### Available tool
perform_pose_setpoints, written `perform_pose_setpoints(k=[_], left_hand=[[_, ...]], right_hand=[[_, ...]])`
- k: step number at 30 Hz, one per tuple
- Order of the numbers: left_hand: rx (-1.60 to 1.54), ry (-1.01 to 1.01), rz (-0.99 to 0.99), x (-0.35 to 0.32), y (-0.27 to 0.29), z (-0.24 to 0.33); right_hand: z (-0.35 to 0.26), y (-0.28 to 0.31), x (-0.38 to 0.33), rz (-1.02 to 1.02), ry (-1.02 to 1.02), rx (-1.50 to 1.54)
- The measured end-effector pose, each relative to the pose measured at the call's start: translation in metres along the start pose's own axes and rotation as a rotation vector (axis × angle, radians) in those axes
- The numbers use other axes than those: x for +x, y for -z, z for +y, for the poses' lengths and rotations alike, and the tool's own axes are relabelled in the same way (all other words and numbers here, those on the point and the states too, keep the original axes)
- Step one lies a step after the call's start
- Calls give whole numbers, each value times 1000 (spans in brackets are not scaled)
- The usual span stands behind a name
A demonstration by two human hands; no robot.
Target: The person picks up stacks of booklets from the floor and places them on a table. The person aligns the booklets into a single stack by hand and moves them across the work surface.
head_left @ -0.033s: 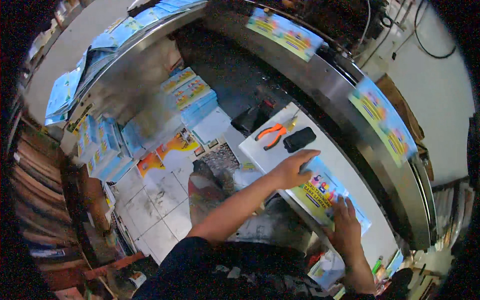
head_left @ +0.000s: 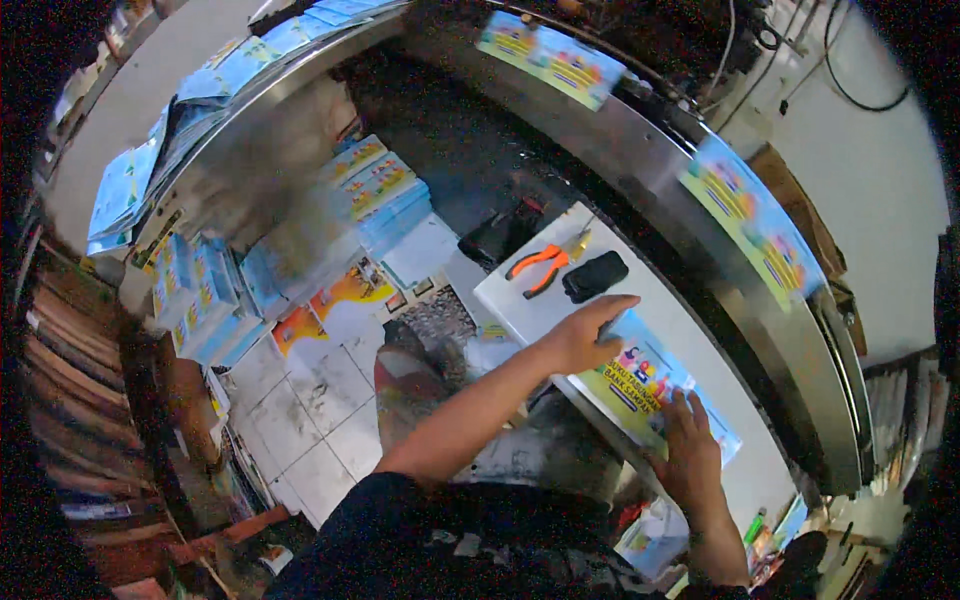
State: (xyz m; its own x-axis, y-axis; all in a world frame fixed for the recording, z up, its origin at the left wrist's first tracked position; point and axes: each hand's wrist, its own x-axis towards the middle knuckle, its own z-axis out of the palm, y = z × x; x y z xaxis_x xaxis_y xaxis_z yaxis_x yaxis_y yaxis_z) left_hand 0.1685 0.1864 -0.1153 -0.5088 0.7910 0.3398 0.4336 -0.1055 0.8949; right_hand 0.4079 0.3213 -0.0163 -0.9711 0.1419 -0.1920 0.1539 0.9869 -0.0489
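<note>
A colourful booklet (head_left: 640, 385) with a blue and yellow cover lies on a white table (head_left: 520, 300). My left hand (head_left: 580, 335) reaches across to the booklet's far left corner, with that corner between fingers and thumb. On the booklet's near right part my right hand (head_left: 690, 450) rests flat, fingers spread. Orange-handled pliers (head_left: 545, 262) and a black pouch (head_left: 595, 275) lie on the table just beyond my left hand.
A curved steel machine bed (head_left: 650, 150) runs behind the table and carries similar booklets (head_left: 755, 215). Stacks of blue booklets (head_left: 375, 190) stand on the tiled floor (head_left: 310, 420) to the left. Full shelves (head_left: 70, 380) line the far left.
</note>
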Motion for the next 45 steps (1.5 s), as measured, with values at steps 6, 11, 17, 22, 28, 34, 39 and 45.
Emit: perform_pose_setpoints(k=[6, 11, 17, 22, 28, 34, 39, 45], left_hand=[[-218, 105, -9, 5, -5, 2], [-353, 282, -46, -4, 3, 3], [54, 20, -28, 3, 2, 5], [-42, 50, -24, 5, 2, 2], [-55, 56, -79, 8, 0, 4], [-1, -6, 25, -1, -3, -1], [-6, -7, 18, -6, 0, 1], [-169, 136, -28, 0, -1, 9]], right_hand=[[15, 26, 4, 35, -37, 223], [63, 100, 24, -35, -357, 292], [185, 184, 78, 851, -260, -146], [197, 147, 155, 830, -329, -331], [197, 57, 142, 626, -106, -320], [25, 14, 16, 68, -99, 48], [7, -22, 0, 160, 42, 47], [5, 11, 11, 61, -41, 238]])
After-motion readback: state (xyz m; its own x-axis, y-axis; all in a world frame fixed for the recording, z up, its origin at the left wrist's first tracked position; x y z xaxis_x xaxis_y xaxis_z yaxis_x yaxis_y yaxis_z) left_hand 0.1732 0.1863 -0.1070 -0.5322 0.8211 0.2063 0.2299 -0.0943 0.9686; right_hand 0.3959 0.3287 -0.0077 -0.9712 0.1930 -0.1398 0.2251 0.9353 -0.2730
